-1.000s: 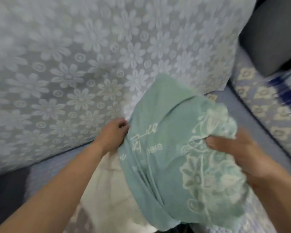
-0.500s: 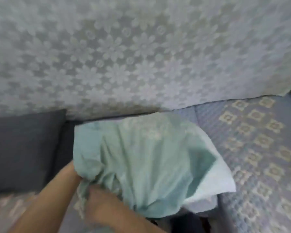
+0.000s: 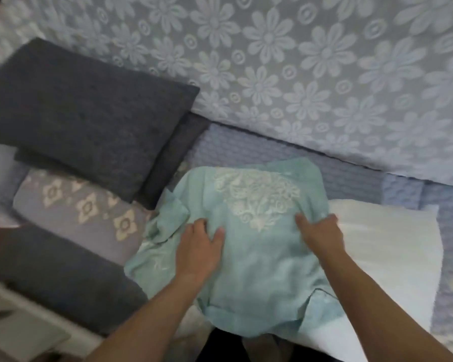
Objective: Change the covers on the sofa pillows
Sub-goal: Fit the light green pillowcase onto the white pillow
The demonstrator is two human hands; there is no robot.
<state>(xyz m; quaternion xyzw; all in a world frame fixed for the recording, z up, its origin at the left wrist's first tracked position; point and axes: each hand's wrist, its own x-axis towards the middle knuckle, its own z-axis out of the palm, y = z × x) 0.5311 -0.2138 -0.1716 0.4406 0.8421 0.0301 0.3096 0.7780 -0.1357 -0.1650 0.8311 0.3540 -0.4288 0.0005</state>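
My left hand flat on green cover, right hand gripping its edge, cover atop white pillow on sofa, grey cushions stacked left, patterned cushion btwn them.

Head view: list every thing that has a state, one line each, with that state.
Green cover: crumpled, lying flat on the sofa, partly over the white pillow.
White pillow: bare, lying flat under the cover's right edge.
Left hand: resting on the cover, fingers relaxed.
Right hand: fingers curled, gripping the cover's right edge.
Dark grey pillows: covered, stacked at left.
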